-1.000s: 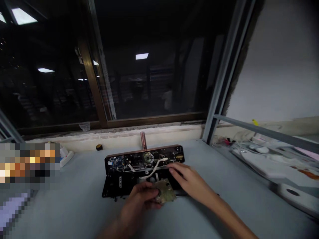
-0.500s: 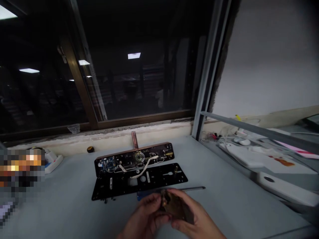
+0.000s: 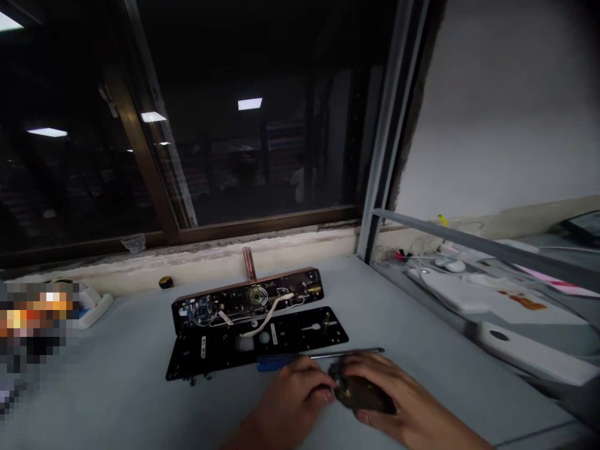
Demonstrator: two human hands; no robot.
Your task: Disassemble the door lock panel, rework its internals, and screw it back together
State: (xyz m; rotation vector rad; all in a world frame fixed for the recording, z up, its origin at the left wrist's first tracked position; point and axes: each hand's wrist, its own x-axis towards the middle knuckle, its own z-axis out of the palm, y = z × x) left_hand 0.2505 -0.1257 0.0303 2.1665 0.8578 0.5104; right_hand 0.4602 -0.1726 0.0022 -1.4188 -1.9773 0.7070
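Note:
A dark brass-coloured metal part [image 3: 368, 395] with a rounded body is held low over the front of the table. My right hand [image 3: 412, 400] wraps round it from the right, fingers on top and thumb below. At its left end, my left hand [image 3: 297, 397] is closed in a pinch; the exact spot between the fingertips is hidden. Just beyond my hands lies a screwdriver [image 3: 276, 362] with a blue handle, its shaft pointing right. Behind it are a flat black plate [image 3: 225, 353] with cut-outs and an open copper-edged housing [image 3: 244, 306] holding a circuit board and wires.
Small dark screws [image 3: 199, 379] lie by the plate's front edge. A brass knob [image 3: 165, 282] and a white power strip [image 3: 97, 311] sit at the back left. To the right, a metal frame bar [image 3: 450, 232] crosses in front of cables and white parts. A window stands behind.
Both hands have shifted right with the brass-coloured part. My left hand has turned to a pinch at its left end, and more of the screwdriver's blue handle shows.

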